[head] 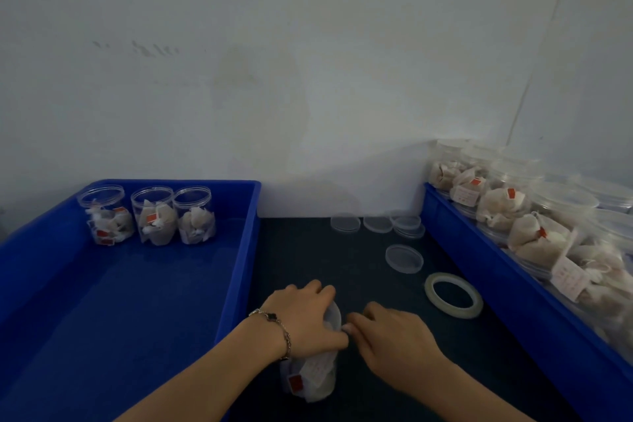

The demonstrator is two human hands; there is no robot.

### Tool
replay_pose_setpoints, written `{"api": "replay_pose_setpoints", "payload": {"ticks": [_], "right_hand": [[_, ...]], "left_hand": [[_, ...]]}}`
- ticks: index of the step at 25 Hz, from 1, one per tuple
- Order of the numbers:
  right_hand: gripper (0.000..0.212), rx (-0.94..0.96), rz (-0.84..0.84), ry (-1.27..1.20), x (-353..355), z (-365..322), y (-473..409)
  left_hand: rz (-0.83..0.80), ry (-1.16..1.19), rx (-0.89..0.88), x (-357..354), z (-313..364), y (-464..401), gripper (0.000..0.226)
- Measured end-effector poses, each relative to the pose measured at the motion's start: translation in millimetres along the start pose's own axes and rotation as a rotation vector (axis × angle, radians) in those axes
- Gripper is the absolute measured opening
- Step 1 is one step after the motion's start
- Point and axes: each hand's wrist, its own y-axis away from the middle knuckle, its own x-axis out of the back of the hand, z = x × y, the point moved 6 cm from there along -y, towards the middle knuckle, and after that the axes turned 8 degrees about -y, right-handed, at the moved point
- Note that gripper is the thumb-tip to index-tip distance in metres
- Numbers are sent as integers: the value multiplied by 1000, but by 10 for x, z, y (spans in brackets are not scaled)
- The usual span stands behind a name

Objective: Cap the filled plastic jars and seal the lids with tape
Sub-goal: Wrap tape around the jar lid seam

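Gripping: your left hand (305,315) curls over the top of the filled jar (310,377), fingers wrapped round its lid (334,315), so that hand is closed on the jar's capped end.
Left arm: it comes in from the lower left, wrist bent down over the jar, a chain bracelet (277,325) round the wrist.
Right hand: your right hand (394,336) lies just beside the lid, fingertips brought together at its edge next to your left thumb; they look pinched on something small there, but what it is cannot be told.
Right arm: it enters from the lower right and lies low over the desk (342,267).
Jar: it stands on the dark desk between the two crates, close to you, with tea bags and a red tag visible through its wall.
Tape: the clear tape roll (452,295) lies flat on the desk, to the right of your hands and apart from them.
Loose lids: several clear lids (404,259) lie on the desk further back, some near the wall.
Left crate: the blue crate (239,250) holds three filled jars (154,216) in a row at its far end.
Right crate: a second blue crate (479,257) is packed with filled jars lying on their sides.
Room: a pale, marked wall (308,79) stands right behind the desk.
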Motion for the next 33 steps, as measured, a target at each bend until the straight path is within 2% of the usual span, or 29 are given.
{"api": "replay_pose_setpoints", "payload": {"ticks": [4,12,16,17,18,20,21,23,26,27,30,33], "right_hand": [[48,-21,-16,-3,-18,-10,-60],[44,2,-132,45,8,32,-381],[41,-11,-109,58,-11,46,-559],[36,-73,-89,78,58,200,-629],[33,-237,-61,54,194,487,-679],[40,-538,8,-107,489,998,-671],[43,-582,51,-162,572,1135,-688],[44,-505,77,-137,610,1112,-744],[52,-214,100,106,273,790,-702],[51,-159,100,113,103,755,-655],[57,-156,-34,7,-401,727,-537],[69,-135,-129,-81,-745,621,-480]], "left_hand": [[11,38,32,12,-27,-24,62],[171,-37,105,142,-115,-38,60],[232,-40,160,246,-144,31,58],[246,-19,118,257,-56,60,57],[234,15,35,233,98,95,55],[177,137,-105,176,352,176,54],[185,171,-100,192,346,175,55],[266,121,-42,277,207,140,57],[276,-1,71,263,-22,110,53],[288,-7,101,240,-62,100,53],[303,14,143,201,-120,64,55],[240,17,152,140,-181,20,59]]}}
